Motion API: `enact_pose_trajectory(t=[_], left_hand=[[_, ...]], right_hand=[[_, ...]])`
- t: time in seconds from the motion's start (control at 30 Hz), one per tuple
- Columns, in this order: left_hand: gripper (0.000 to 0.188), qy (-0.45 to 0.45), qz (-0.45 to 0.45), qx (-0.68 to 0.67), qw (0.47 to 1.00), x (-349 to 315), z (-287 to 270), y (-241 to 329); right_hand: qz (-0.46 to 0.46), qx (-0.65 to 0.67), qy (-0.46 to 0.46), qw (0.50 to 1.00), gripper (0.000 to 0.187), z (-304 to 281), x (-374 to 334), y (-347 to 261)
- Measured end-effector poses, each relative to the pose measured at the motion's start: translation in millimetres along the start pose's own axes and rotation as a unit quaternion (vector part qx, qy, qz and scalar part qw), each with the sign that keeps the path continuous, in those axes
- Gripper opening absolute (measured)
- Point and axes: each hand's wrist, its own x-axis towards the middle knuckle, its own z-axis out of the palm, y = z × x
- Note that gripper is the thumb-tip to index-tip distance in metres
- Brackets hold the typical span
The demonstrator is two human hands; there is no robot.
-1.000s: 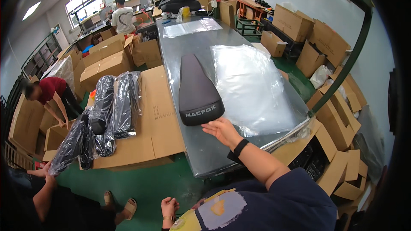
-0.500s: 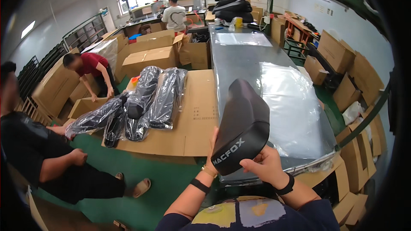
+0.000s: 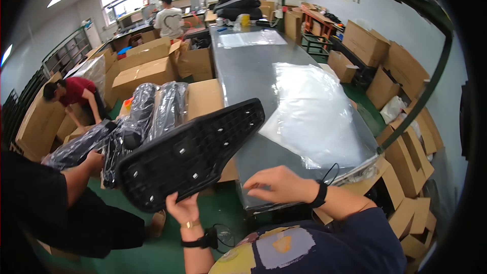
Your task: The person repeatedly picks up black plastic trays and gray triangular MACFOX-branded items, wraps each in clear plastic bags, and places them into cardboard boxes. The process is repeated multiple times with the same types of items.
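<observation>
My left hand [image 3: 183, 208] grips the lower edge of a long black bike seat [image 3: 200, 147]. The seat is tilted with its ribbed plastic underside facing me, and several small metal fittings show in it. Its wide end points left, the narrow end right over the table edge. My right hand [image 3: 278, 184] is apart from the seat, above the near end of the grey table [image 3: 243, 78]; its fingers are stretched out with nothing in them. A stack of clear plastic bags [image 3: 314, 114] lies on the table just beyond that hand.
Black seats in clear wrapping [image 3: 134, 122] lie on a cardboard box [image 3: 205, 94] to the left. A person in black [image 3: 40, 208] stands close at my left, another in red [image 3: 81, 91] bends behind. Open cartons [image 3: 406, 172] line the right side; a green metal post [image 3: 421, 101] rises there.
The seat has been turned over from its smooth top to its underside and moved left. My right hand has let go of it. My view has shifted to the right.
</observation>
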Motion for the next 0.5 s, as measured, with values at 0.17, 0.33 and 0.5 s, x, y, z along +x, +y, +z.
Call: enact_pose_trajectory(t=[0.17, 0.33, 0.5], left_hand=[[0.058, -0.053, -0.054, -0.007, 0.997, -20.2, -0.3, 21.2], [0.054, -0.067, -0.140, 0.040, 0.987, -30.1, 51.0, -16.0], [0.053, -0.138, -0.355, 0.216, 0.899, -23.6, 88.7, -92.0]], right_hand=[[-0.065, -0.224, 0.112, 0.966, 0.056, -84.1, -1.6, 11.0], [0.018, -0.254, -0.028, 0.967, 0.079, -136.6, -17.9, 13.7], [0.357, 0.285, -0.087, 0.885, 0.068, -121.3, -159.8, 121.6]])
